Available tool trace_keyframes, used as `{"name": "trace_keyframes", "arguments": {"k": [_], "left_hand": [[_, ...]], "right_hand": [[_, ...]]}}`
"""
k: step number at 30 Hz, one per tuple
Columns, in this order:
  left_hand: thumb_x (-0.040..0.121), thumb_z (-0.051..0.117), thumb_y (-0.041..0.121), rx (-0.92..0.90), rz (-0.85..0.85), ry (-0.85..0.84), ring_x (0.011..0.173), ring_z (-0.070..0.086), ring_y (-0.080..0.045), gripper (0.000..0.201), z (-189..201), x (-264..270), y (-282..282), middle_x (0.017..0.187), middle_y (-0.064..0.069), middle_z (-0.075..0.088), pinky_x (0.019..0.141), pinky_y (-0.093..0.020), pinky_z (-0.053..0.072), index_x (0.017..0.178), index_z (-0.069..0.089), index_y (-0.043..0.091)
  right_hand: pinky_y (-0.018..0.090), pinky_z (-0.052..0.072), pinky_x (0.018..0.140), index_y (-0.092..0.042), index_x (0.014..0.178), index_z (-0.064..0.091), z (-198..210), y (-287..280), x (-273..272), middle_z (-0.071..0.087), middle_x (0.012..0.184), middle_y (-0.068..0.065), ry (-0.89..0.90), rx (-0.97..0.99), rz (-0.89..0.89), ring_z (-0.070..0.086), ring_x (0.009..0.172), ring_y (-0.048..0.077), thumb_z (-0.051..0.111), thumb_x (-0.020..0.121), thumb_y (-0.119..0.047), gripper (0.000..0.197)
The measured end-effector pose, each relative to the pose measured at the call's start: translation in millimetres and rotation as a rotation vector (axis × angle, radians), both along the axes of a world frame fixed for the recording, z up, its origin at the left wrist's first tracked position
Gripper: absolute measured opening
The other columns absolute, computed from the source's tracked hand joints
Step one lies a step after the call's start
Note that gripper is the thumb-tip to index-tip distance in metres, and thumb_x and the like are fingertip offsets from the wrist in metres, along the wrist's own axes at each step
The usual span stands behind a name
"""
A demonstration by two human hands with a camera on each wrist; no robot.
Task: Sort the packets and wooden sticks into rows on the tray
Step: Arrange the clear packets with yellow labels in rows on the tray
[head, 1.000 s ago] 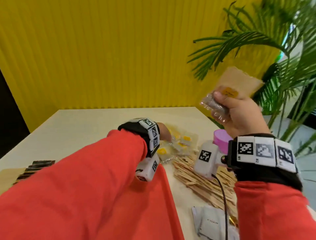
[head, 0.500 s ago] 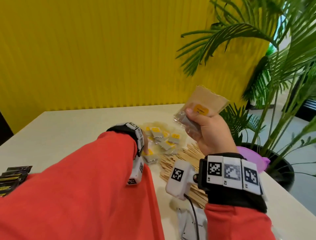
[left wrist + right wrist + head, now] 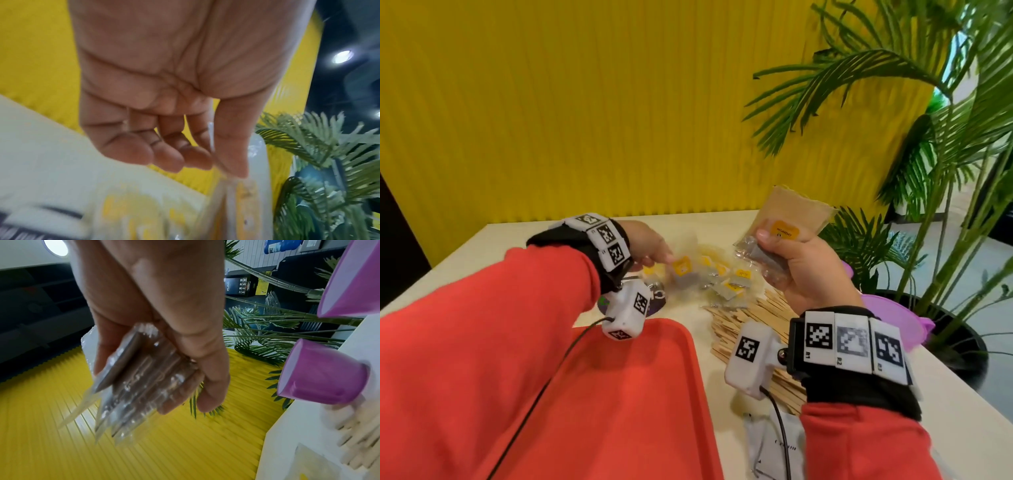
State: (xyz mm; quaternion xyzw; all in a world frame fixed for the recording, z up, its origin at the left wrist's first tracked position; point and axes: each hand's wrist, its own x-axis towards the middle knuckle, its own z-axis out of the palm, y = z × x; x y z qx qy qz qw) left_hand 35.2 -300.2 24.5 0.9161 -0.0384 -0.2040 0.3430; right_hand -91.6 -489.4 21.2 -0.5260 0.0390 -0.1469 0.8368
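My right hand (image 3: 796, 270) is raised above the table and grips a stack of clear packets (image 3: 787, 226) with yellow labels; the right wrist view shows the same stack (image 3: 135, 382) fanned between thumb and fingers. My left hand (image 3: 650, 250) pinches one yellow-labelled packet (image 3: 682, 270) by its clear edge, just over a loose pile of the same packets (image 3: 726, 277). In the left wrist view my thumb and forefinger (image 3: 228, 155) meet on that packet's edge (image 3: 210, 138). A heap of wooden sticks (image 3: 750, 325) lies right of the red tray (image 3: 626, 394).
White sachets (image 3: 770, 445) lie near the table's front edge. Purple cups (image 3: 320, 371) stand at the right edge beside a potted palm (image 3: 945, 171). A dark round object (image 3: 657, 301) sits behind the tray. The yellow wall runs behind the table.
My left hand has lifted a packet out of the pile. The right hand keeps its stack raised. The view has swung, bringing the red tray into sight.
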Motion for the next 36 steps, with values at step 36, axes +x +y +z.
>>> {"name": "trace_keyframes", "arguments": {"k": [36], "left_hand": [[0.095,0.044,0.045,-0.469,-0.227,-0.04,0.07,0.062,-0.011,0.034,46.5,-39.6,-75.9,0.074,0.005,0.061,0.065,-0.023,0.046,0.08,0.057,0.018]], "right_hand": [[0.028,0.053,0.051,-0.008,0.077,0.061,-4.8,-20.5,-2.9,0.064,0.073,0.01,0.096,-0.027,-0.068,0.063,0.06,0.019,0.058,0.083,0.007,0.016]]}}
